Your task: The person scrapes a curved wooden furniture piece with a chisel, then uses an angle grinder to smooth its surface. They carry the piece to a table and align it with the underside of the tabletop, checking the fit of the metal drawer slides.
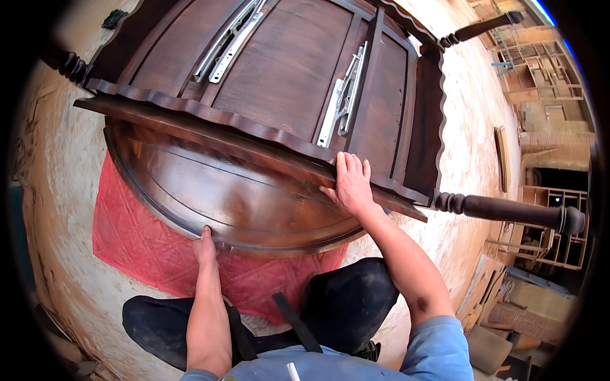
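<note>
Left grip [204, 246] low, thumb [206, 230] uppermost; right grip [352, 184] farther forward, fingers [342, 166] slightly apart.

From afar I see a pale, blotchy floor [470, 127]; a red cloth [133, 244] lies spread near, a dark tuft [113, 19] far left.

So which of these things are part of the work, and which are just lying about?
Seemingly part of the work:
- upturned table, right hand at its edge
- metal slides on it
- curved panel, left hand at its rim
- red cloth beneath

Probably just lying about:
- plank
- wood frames
- dark tuft
</note>
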`<state>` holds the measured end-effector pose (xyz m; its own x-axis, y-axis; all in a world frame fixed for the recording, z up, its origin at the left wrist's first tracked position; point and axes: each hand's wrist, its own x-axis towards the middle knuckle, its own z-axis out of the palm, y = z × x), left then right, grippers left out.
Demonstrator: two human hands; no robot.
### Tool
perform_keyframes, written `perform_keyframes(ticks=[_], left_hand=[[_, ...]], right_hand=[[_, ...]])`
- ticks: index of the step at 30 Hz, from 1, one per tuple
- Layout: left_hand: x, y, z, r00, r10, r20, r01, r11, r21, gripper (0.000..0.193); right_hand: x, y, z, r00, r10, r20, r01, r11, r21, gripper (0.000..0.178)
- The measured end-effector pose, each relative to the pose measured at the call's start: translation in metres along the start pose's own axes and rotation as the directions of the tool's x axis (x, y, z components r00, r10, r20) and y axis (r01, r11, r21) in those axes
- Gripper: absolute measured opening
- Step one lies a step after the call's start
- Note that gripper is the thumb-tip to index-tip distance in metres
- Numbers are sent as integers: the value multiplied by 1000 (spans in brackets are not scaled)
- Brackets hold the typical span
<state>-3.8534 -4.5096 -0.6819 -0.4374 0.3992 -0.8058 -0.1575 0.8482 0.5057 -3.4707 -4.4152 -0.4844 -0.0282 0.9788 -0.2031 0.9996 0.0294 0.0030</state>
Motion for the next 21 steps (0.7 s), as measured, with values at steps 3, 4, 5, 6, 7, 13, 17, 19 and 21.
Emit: perform_keyframes(ticks=[3,4,5,6,7,13,17,19,21], left_hand=[[-31,31,2,920,293,-262,-138,865,483,55],[-42,43,6,819,475,-320,-152,719,678,63],[-55,55,9,757,594,-273,-269,663,698,66],[-73,70,13,675,703,-225,-380,592,710,69],[-87,81,16,576,796,-184,-474,509,718,73],[-110,88,77,650,543,531,-756,531,382,42],[-82,60,129,541,557,630,-827,487,279,44],[-96,73,159,674,290,680,-579,778,242,46],[-107,83,184,713,106,693,-340,917,209,46]], right_hand=[[0,11,-11,997,-39,61,33,995,97,95],[0,19,-12,996,-65,66,55,988,146,95],[-1,27,-14,994,-90,70,75,978,193,96],[-4,32,-19,997,-51,63,40,985,165,98],[-7,37,-21,999,-9,48,1,985,174,99],[-25,80,-1,979,139,149,-178,940,292,105],[-21,83,8,997,32,72,-52,957,284,108],[-24,85,11,996,45,81,-65,959,274,109],[-24,83,8,989,59,133,-93,960,264,110]])
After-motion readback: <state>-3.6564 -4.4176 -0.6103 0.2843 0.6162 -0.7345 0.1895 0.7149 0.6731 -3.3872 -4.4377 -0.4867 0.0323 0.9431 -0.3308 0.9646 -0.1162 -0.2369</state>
